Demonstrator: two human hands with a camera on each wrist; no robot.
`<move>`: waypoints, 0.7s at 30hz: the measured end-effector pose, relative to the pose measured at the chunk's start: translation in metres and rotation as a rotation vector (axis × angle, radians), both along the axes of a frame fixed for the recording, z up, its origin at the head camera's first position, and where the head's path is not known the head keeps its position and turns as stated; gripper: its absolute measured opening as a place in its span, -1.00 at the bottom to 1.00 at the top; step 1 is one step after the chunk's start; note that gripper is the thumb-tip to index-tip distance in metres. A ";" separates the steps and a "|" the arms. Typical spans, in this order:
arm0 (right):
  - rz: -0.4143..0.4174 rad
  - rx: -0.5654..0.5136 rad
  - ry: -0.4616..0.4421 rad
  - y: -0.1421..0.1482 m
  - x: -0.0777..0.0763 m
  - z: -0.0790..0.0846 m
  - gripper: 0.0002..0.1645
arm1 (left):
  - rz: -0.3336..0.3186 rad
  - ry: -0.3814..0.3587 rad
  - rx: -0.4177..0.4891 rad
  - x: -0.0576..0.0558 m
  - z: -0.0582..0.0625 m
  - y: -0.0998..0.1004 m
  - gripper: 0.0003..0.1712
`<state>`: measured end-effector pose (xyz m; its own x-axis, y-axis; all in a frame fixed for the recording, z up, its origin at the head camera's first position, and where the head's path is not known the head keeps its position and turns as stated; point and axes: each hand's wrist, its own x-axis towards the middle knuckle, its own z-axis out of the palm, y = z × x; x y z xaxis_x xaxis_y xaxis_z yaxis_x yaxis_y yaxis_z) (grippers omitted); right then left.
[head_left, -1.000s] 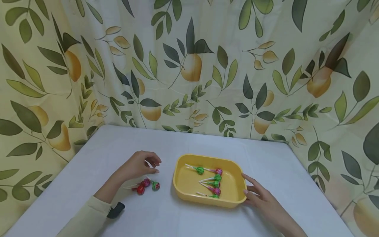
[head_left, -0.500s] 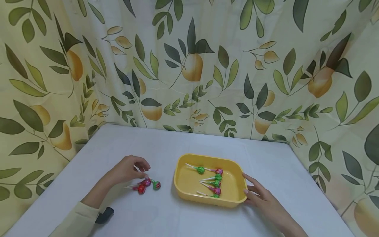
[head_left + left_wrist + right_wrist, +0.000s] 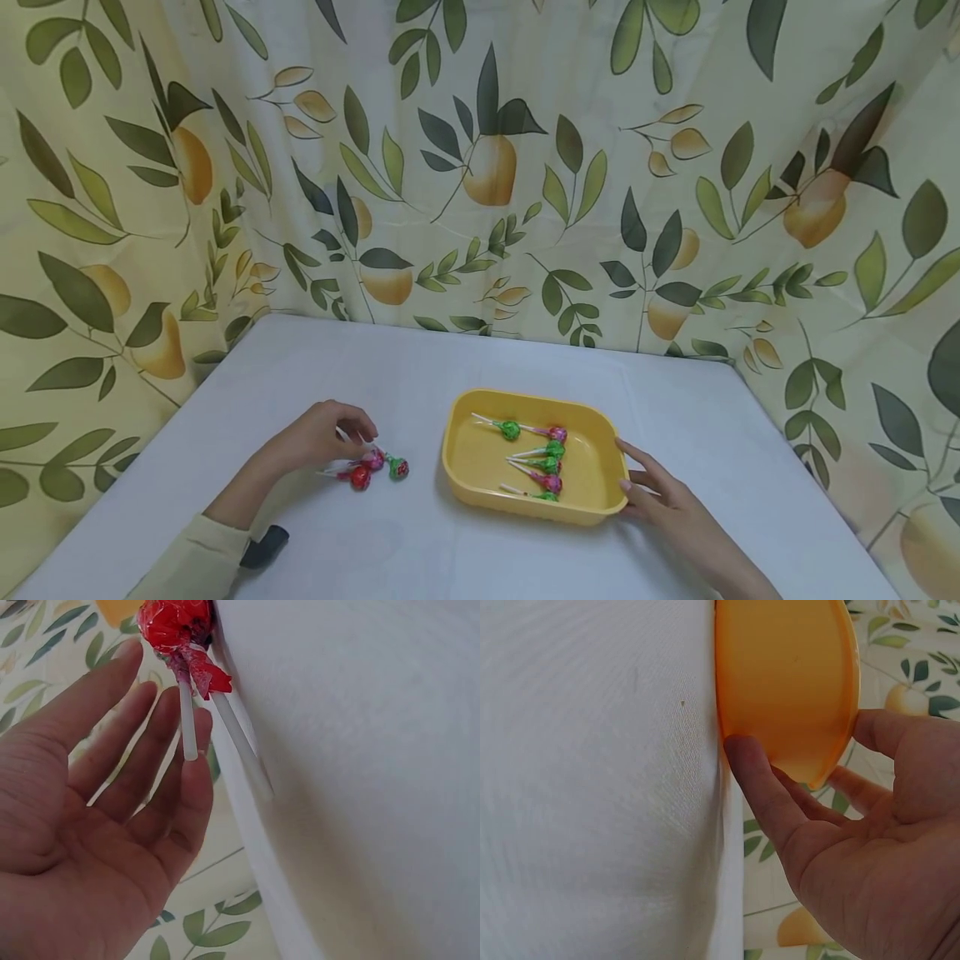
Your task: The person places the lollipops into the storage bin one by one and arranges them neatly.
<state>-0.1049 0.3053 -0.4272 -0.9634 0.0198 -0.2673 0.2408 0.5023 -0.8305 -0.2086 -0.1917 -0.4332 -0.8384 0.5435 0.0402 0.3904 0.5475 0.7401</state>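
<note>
My left hand [image 3: 330,433] is lowered over a small group of lollipops on the white cloth, its fingers bent and fingertips right at the sticks. A pink-purple lollipop [image 3: 372,459], a red lollipop [image 3: 360,477] and a green lollipop [image 3: 398,468] lie there. In the left wrist view, the thumb [image 3: 97,694] comes close to the red wrapper [image 3: 176,626]; I cannot tell whether a stick is pinched. My right hand [image 3: 663,492] rests against the right end of the yellow tray [image 3: 468,492]. Its fingers [image 3: 761,780] touch the tray's outer wall and rim.
Inside the tray lie several lollipops, among them a green lollipop [image 3: 510,430] and a pink lollipop [image 3: 552,483]. White cloth [image 3: 360,350] covers the table, and a leaf-and-fruit curtain [image 3: 480,250] hangs behind it. A dark strap [image 3: 265,547] shows at the left sleeve.
My left hand has moved left and down from beside the lollipops, bringing its fingertips to their sticks. My right hand and the tray have stayed in place.
</note>
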 end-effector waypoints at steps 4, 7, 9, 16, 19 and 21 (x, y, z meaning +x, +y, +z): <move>-0.002 -0.002 0.002 0.001 0.001 0.000 -0.14 | 0.015 -0.018 -0.023 0.002 -0.001 0.000 -0.81; 0.006 -0.002 0.010 0.001 0.000 0.000 -0.13 | 0.015 -0.027 -0.026 0.002 -0.003 0.001 -0.82; 0.005 -0.001 0.013 0.001 0.001 0.000 -0.13 | 0.016 -0.033 -0.025 0.002 -0.004 0.002 -0.83; 0.004 0.017 0.014 0.000 0.001 0.001 -0.14 | 0.004 -0.044 -0.030 0.003 -0.004 0.005 -0.87; 0.008 0.016 0.017 0.001 0.000 0.000 -0.13 | 0.002 -0.058 -0.041 0.003 -0.004 0.006 -0.87; 0.004 0.013 0.013 0.001 0.001 -0.001 -0.14 | 0.002 -0.059 -0.050 0.003 -0.004 0.006 -0.86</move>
